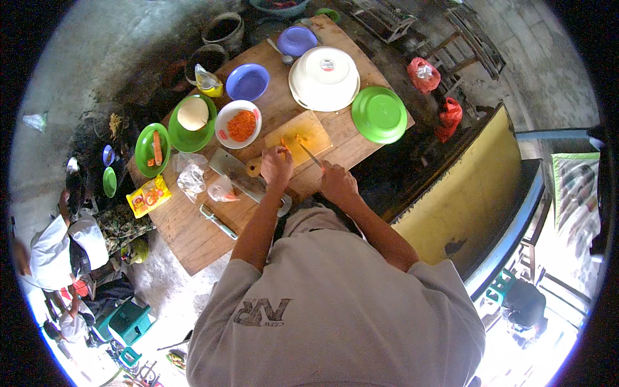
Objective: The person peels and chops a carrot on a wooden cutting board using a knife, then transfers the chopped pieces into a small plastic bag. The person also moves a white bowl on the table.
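Observation:
A wooden cutting board (316, 128) with a rounded handle lies before me on the wooden table. In my right hand (338, 183) is a knife (311, 156), its blade pointing over the board. My left hand (277, 167) holds a piece of carrot (284, 143) against the board, left of the blade. Small orange bits lie near the knife's tip. Beyond the board's left end, a white bowl (221, 118) holds finely cut carrot (242, 126). Under my left forearm lies a wide metal blade (232, 169), partly hidden.
On the table (188, 237) are a peeler (218, 222), plastic bags (191, 181), a yellow packet (149, 196), and a green plate with carrots (165, 162). An upturned white basin (324, 67) and green bowls (379, 116) stand at the back right. People (51, 256) are at far left.

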